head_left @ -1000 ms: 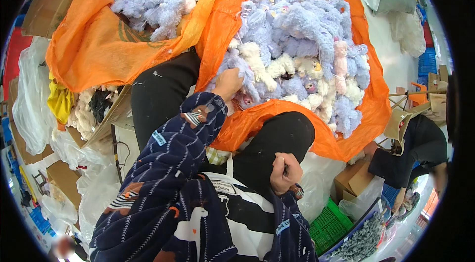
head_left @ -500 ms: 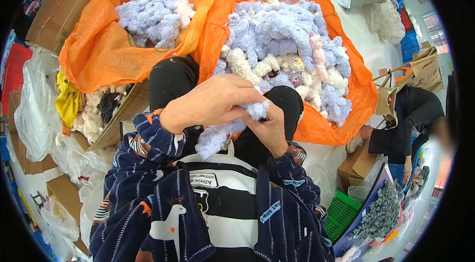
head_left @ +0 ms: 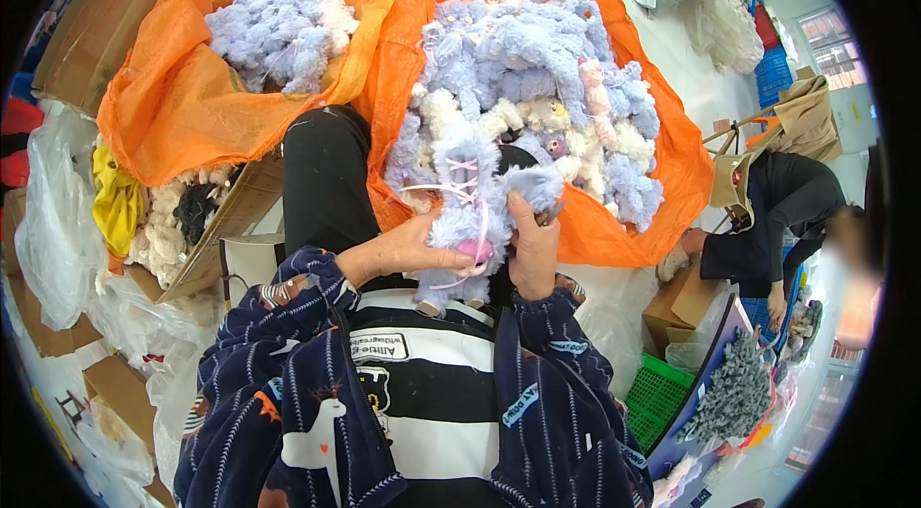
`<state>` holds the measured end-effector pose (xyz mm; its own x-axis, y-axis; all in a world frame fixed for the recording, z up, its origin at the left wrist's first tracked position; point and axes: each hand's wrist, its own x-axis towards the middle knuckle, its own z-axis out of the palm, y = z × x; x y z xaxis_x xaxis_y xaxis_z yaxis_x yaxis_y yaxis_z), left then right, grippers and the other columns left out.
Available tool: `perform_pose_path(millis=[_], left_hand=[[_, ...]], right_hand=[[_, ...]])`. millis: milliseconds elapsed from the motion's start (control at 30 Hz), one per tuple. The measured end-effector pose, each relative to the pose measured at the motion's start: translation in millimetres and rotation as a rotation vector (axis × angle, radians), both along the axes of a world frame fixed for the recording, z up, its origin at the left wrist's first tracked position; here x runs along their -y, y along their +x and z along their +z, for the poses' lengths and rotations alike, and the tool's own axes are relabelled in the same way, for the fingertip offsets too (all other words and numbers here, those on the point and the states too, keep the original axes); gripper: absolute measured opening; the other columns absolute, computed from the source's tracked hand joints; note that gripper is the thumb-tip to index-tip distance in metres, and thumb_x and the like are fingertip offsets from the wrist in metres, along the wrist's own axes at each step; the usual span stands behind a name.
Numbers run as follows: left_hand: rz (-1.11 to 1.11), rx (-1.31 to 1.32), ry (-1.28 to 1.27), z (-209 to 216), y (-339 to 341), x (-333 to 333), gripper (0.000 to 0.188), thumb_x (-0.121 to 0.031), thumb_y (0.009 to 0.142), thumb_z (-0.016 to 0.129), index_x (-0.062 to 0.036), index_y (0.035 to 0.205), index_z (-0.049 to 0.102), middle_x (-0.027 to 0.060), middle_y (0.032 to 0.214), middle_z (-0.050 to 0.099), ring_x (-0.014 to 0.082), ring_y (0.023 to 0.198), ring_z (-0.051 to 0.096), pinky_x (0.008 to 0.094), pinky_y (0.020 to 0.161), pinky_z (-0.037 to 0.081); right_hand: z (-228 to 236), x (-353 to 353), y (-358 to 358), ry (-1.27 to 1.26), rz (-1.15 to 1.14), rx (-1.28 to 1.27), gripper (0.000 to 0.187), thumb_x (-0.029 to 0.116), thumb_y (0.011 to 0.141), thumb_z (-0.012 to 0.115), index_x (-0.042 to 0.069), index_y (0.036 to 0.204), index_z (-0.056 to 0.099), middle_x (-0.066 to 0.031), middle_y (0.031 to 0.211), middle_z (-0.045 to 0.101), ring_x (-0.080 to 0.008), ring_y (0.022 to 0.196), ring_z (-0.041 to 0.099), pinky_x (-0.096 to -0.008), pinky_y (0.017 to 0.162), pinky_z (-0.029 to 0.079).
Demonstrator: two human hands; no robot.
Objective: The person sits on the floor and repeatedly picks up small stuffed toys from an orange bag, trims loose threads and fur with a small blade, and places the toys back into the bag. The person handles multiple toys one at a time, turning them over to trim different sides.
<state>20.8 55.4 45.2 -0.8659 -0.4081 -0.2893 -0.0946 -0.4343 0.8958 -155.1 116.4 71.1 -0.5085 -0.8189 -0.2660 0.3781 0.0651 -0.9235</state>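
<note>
Both hands, left point(head_left: 408, 254) and right point(head_left: 532, 254), grip lilac plush toy point(head_left: 470, 211); orange bag point(head_left: 614, 220) behind.

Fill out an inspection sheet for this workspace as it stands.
Surface: white floor; the work sits over the person's lap.
Job's things: lilac plush toy with pink ribbon, held in front of the striped top.
Clutter: two orange sheets heaped with lilac and cream plush toys; cardboard boxes; clear plastic bags; green crate.
Grippers: left hand and right hand both grip the toy.
Cables: nothing seen.
Surroundings: another person bends over boxes at right.
</note>
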Motion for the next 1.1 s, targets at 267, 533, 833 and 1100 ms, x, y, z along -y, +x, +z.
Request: perform_pose_path(millis=[267,533,833,1100], left_hand=[[-0.055,-0.124,0.093,-6.2,-11.7,-5.8,0.068,-0.015,0.075,0.072,-0.0018,0.132,0.038,0.0069,0.121,0.052,0.0150,0.111,0.049,0.0291,0.099,0.036],[0.159,-0.131,0.538,-27.6,-7.5,-2.1,0.048,-0.016,0.084,0.060,-0.0011,0.127,0.043,0.0095,0.119,0.056,0.0191,0.106,0.056,0.0339,0.093,0.043],[0.068,-0.126,0.461,-15.2,3.3,-15.2,0.052,-0.015,0.087,0.059,-0.0028,0.133,0.037,0.0094,0.123,0.052,0.0176,0.109,0.053,0.0317,0.091,0.045],[0.202,-0.046,0.358,-34.0,-4.7,-20.6,0.042,-0.013,0.082,0.066,-0.0020,0.120,0.051,0.0052,0.110,0.059,0.0127,0.096,0.057,0.0265,0.082,0.045]], right_hand=[[-9.1,-2.6,-10.8,-0.047,-0.025,-0.578,0.020,0.014,0.085,0.064,-0.001,0.098,0.060,-0.0051,0.094,0.063,-0.0107,0.083,0.057,-0.0256,0.074,0.045],[-1.4,-37.5,-10.1,0.155,0.472,-0.521,0.056,0.023,0.076,0.073,-0.008,0.117,0.050,-0.0091,0.101,0.062,-0.0112,0.090,0.056,-0.0244,0.079,0.045],[-26.7,-39.4,-4.1,0.099,0.326,-0.527,0.047,0.024,0.078,0.072,-0.006,0.109,0.055,-0.0133,0.090,0.063,-0.0124,0.079,0.055,-0.0258,0.071,0.045],[-20.1,-45.0,-3.4,0.184,0.399,-0.886,0.028,0.020,0.079,0.069,-0.003,0.075,0.054,-0.0116,0.058,0.043,-0.0125,0.052,0.036,-0.0305,0.047,0.034]])
